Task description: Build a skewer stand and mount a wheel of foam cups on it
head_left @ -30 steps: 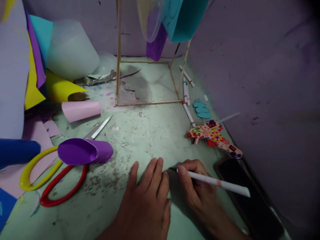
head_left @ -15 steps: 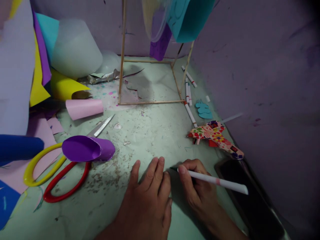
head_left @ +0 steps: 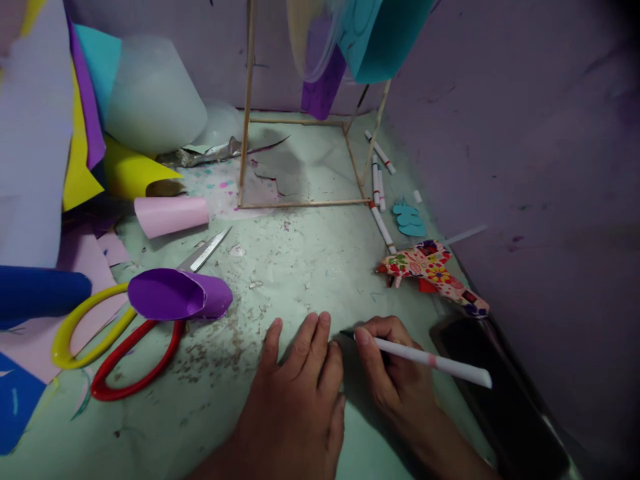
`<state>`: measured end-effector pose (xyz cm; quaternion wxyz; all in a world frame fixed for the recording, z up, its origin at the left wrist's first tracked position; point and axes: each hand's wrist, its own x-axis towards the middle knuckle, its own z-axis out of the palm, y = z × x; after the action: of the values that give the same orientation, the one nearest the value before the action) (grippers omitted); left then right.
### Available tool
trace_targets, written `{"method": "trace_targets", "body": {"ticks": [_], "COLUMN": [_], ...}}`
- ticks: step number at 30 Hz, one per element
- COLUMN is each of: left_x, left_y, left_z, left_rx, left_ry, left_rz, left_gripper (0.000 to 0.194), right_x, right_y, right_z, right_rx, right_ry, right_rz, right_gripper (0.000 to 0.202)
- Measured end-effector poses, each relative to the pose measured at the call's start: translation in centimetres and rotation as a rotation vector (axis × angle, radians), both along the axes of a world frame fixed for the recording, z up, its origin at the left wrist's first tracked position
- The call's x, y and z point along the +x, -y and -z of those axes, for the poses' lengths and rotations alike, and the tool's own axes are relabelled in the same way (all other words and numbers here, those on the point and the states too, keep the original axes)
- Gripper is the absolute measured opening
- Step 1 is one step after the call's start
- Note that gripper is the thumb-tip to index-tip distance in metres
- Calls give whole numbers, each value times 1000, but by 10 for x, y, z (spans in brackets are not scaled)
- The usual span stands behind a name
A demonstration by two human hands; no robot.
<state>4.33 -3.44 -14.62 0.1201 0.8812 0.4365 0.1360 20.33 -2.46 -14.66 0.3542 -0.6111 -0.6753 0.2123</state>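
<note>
I list: one white marker [head_left: 455,367], gripped in my closed right hand [head_left: 410,393]; left hand [head_left: 300,387] just beside its tip, palm down, fingers extended, on the green table [head_left: 310,260]; scissors [head_left: 210,251], leftward.

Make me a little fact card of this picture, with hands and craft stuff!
Left hand: palm down on the table, fingers spread
Right hand: holding a white marker, dark tip pointing toward the left hand
Scissors: yellow and red handles, partly hidden by a purple paper roll
Loose markers: four, near the stick frame
Glue gun: flowery
</note>
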Motion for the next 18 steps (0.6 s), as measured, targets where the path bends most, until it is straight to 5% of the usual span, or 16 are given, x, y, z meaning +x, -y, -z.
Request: {"method": "trace_targets", "body": {"ticks": [18], "left_x": [-4], "left_y": [-2], "left_z": [9], "left_rx": [149], "left_ry": [142], "left_rz": [-49], "left_gripper": [28], "right_x": [2], "right_y": [3], "right_z": [1], "right_rx": [-73], "right_ry": [23], "right_rz": [-32], "right_gripper": [6]}}
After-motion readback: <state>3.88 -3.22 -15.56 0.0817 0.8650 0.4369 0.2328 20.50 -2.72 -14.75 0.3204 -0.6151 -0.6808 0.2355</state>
